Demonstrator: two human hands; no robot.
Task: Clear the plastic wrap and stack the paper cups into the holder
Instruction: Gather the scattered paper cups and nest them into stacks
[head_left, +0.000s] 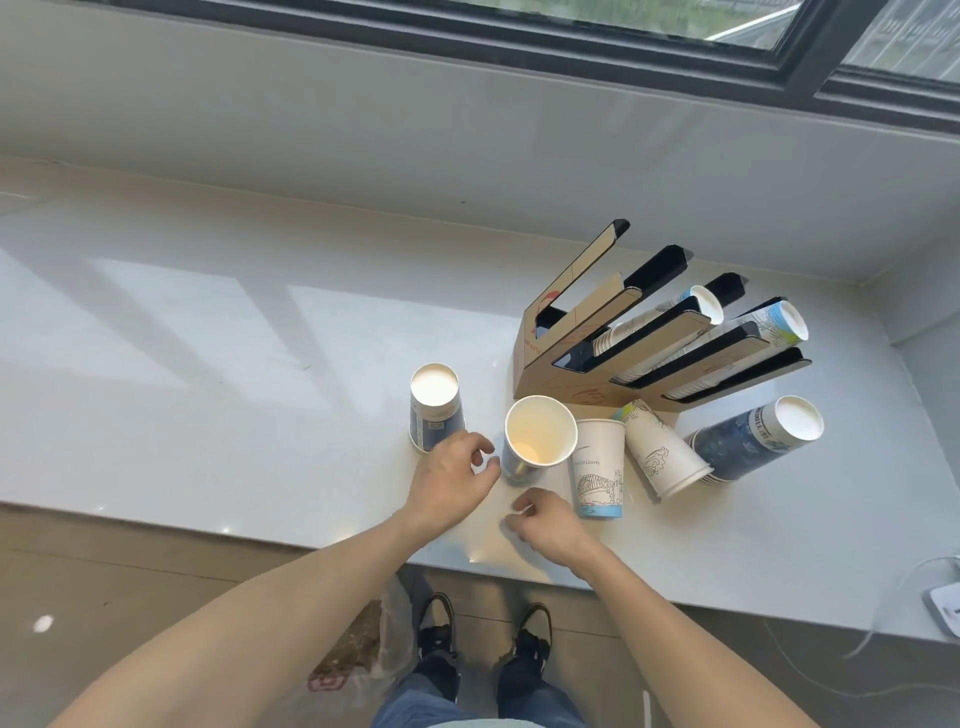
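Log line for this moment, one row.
left hand: open beside upright cup | right hand: empty on counter | holder: partly filled | loose cups: several

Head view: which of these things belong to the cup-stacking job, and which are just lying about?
Part of the job:
- cup holder, two slots part filled
- upright open cup by the left hand
- inverted dark cup
- Liberty cup
- wave cup
- dark cup stack
- right hand

Lying about:
- plastic bag on the floor
- white cable

White counter (208, 322), dark-framed window (810, 67)
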